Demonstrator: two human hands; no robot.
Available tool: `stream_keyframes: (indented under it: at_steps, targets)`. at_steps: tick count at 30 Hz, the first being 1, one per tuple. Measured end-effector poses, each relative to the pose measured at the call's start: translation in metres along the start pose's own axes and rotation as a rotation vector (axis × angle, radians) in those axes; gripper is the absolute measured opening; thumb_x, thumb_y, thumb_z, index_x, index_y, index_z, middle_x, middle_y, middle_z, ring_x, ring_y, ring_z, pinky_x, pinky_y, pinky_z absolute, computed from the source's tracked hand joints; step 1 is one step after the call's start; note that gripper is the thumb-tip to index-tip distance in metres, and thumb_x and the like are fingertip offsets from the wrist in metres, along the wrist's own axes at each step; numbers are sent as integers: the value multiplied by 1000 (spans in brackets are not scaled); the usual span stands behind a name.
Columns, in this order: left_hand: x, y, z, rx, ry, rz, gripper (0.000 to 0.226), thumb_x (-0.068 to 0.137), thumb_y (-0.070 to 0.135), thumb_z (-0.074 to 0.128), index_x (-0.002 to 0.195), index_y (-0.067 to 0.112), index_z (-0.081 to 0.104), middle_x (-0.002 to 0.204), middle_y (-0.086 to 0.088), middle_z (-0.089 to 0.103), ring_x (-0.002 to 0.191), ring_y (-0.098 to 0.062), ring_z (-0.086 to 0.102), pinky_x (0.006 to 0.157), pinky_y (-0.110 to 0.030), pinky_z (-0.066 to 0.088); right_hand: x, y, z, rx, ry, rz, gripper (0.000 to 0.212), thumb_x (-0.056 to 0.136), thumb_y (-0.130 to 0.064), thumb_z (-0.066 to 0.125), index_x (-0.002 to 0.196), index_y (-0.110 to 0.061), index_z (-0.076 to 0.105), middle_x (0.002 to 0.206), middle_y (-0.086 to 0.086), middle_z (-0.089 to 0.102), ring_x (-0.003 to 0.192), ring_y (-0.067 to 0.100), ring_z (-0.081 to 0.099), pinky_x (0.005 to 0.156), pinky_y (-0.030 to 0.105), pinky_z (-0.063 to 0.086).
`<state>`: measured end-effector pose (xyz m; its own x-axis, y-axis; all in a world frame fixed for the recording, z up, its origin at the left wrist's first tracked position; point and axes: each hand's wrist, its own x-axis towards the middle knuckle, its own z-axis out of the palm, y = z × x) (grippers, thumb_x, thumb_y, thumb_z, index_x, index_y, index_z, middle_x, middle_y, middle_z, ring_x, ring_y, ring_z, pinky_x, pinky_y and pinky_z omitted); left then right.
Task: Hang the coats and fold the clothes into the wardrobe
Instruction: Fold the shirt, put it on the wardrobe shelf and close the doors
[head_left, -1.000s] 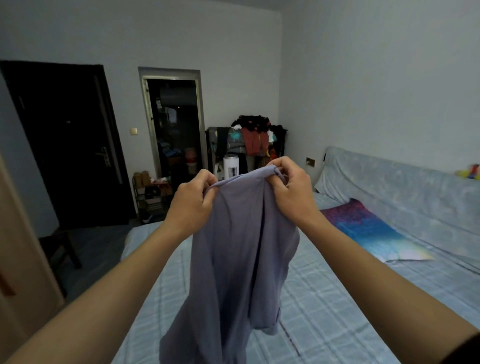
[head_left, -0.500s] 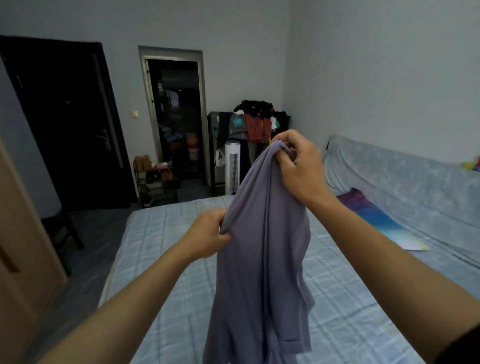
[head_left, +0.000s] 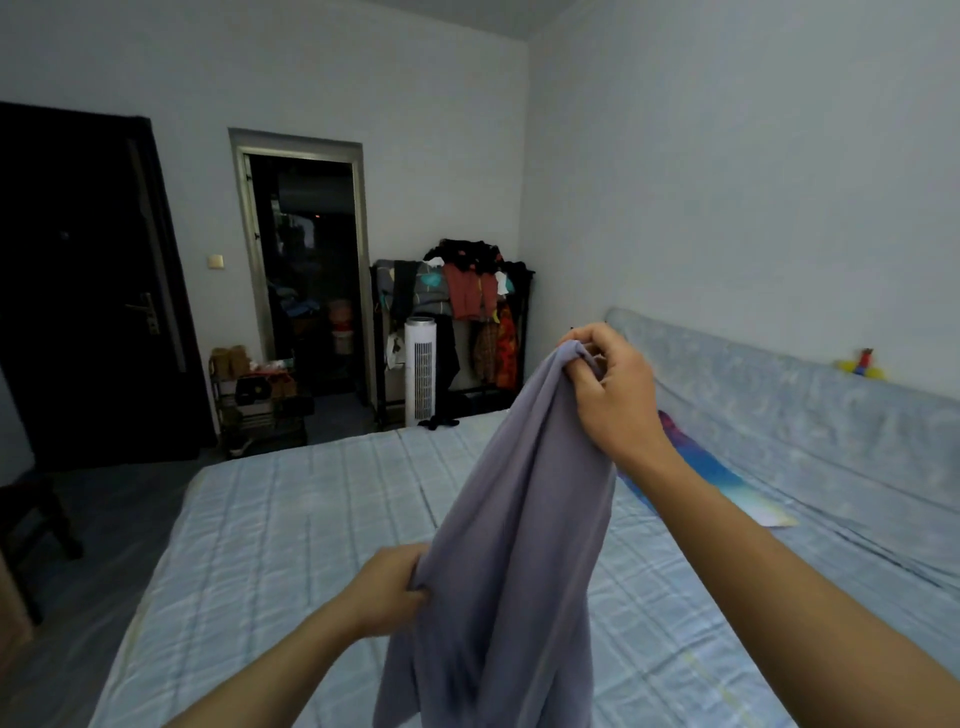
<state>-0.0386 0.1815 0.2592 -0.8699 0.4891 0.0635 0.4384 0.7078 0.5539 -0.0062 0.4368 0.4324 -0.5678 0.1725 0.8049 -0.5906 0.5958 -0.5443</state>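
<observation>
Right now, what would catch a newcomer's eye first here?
The lavender garment hangs mid-frame over the bed, its top bunched in the right hand while the left hand pinches its edge lower down. Behind, a cluttered clothes rack stands in the far corner, a white tower fan before it.

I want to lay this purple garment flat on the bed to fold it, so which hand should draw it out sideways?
Probably the left hand: it grips the purple garment low on its side edge, over the bed. The right hand pinches the upper end high, as anchor.
</observation>
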Motion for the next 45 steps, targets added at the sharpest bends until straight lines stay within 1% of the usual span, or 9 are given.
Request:
stream_keyframes:
  at_steps: [5,8,15,20,28,33,35,39,45]
  targets:
    - [13,11,-43,32,211,-8,23,78,-1,61,67,16,49,72,-7,59,71,-17,52,61,-27,37,-1,33,-32,-227,70,66,18,92,-9,59,87,-27,58,76,-15,60,70,0,56,62,5,36]
    - [18,32,-77,112,238,17,24,78,1,60,66,21,51,68,3,56,69,-15,52,55,-15,32,-5,59,-41,-363,-5,173,12,90,-7,61,88,-18,63,78,-1,63,76,19,59,63,21,35]
    - [20,89,-125,166,252,-5,10,80,18,64,71,18,69,72,0,67,71,-11,62,57,-27,47,-35,85,-25,-480,-164,413,10,83,-7,62,87,-14,69,85,10,72,86,31,66,74,35,50]
    - [25,110,-132,-14,211,-118,19,83,23,68,79,4,70,80,-12,68,71,-20,63,52,-26,50,-52,77,-1,-369,-356,535,13,84,-10,68,95,-12,74,92,9,74,91,22,67,70,22,39]
    - [22,113,-121,-414,261,-291,10,85,6,64,85,0,71,78,-12,69,70,-21,67,44,-23,51,-71,31,19,-30,-477,505,15,90,-33,68,97,-20,70,81,2,72,68,11,62,54,20,48]
    - [23,113,-109,-603,335,-347,9,86,4,64,79,4,70,77,-14,68,71,-24,67,43,-24,52,-91,12,25,94,-670,457,56,62,-63,77,110,-36,64,98,-10,69,88,1,65,70,17,51]
    - [24,115,-106,-670,343,-342,9,85,2,64,78,6,68,77,-14,68,68,-23,67,46,-26,54,-104,13,32,-2,-685,354,58,59,-59,80,109,-36,62,96,-17,67,87,-3,63,69,13,50]
    - [22,120,-104,-723,363,-294,9,87,2,67,79,6,65,78,-15,68,62,-22,68,47,-27,54,-119,23,47,-114,-484,244,12,75,-13,71,73,-17,60,66,-2,60,61,13,52,57,32,40]
    - [10,108,-111,-700,439,-276,16,83,5,75,95,7,65,95,-12,67,86,-26,70,55,-33,60,-105,27,45,-96,-391,285,20,83,2,64,77,-16,72,67,-4,66,64,7,58,56,16,41]
